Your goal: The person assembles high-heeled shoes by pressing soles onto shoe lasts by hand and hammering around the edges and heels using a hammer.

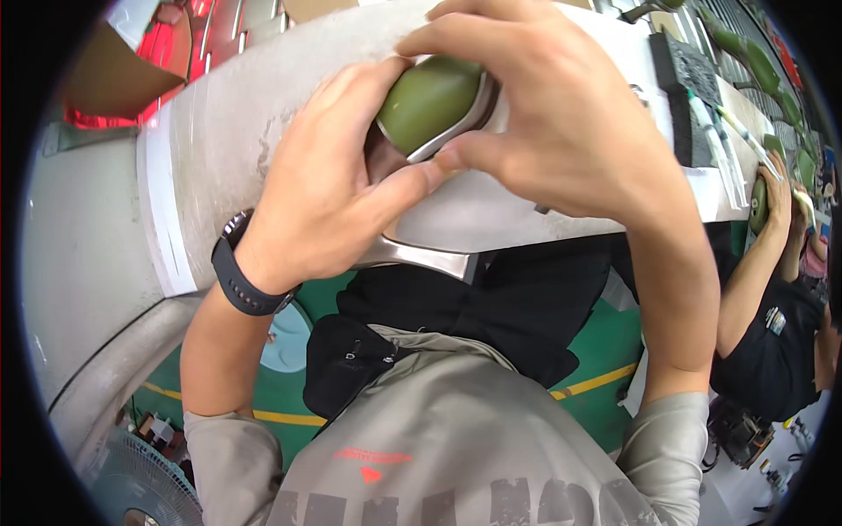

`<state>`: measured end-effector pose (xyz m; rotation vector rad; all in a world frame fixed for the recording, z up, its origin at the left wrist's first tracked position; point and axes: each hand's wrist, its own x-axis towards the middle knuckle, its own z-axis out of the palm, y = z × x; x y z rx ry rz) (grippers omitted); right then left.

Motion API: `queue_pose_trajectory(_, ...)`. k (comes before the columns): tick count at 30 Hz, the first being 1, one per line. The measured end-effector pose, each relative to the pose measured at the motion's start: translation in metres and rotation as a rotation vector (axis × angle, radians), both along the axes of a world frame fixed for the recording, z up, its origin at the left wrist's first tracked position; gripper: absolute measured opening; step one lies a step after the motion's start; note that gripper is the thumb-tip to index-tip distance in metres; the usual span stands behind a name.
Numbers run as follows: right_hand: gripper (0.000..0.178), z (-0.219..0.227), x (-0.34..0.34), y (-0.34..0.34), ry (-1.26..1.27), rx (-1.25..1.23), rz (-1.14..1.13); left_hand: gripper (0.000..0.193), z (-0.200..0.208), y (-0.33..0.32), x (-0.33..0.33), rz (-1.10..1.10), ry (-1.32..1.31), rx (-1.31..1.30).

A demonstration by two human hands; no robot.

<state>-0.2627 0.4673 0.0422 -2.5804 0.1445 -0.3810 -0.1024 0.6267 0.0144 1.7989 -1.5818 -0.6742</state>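
A glossy green rounded casing (430, 101) with a silver rim along one edge sits between my two hands above the pale work surface (219, 131). My left hand (320, 184), with a black watch on the wrist, wraps its left side. The right hand (561, 114) curls over the far side and the right edge, thumb at the silver rim. Both thumbs come close together at the casing's near end. Below my left hand a silver metal bar (430, 259) with a dark end sticks out past the near table edge; whether it joins the casing is hidden.
At the right stand a black foam block (680, 96) and thin white-and-green sticks (715, 140). Further right, another person's hand (772, 193) touches a similar green part, near a row of green parts (754, 66). A cardboard box (127, 66) stands far left; a fan (145, 482) lower left.
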Motion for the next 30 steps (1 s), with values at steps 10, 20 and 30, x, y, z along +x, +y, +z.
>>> queue_pose_trajectory(10,0.049,-0.071,-0.105,0.024,-0.277,-0.089,-0.674,0.09,-0.008,-0.021,-0.008,0.006,-0.305,-0.179)
queue_pose_trajectory(20,0.039,-0.031,-0.098,0.018,-0.01,0.228,-0.673,0.104,0.005,-0.047,-0.015,-0.178,-0.193,-0.015)
queue_pose_trajectory(30,0.028,-0.032,-0.061,-0.004,-0.528,1.343,-0.548,0.112,0.007,-0.055,-0.017,-0.173,-0.15,0.009)
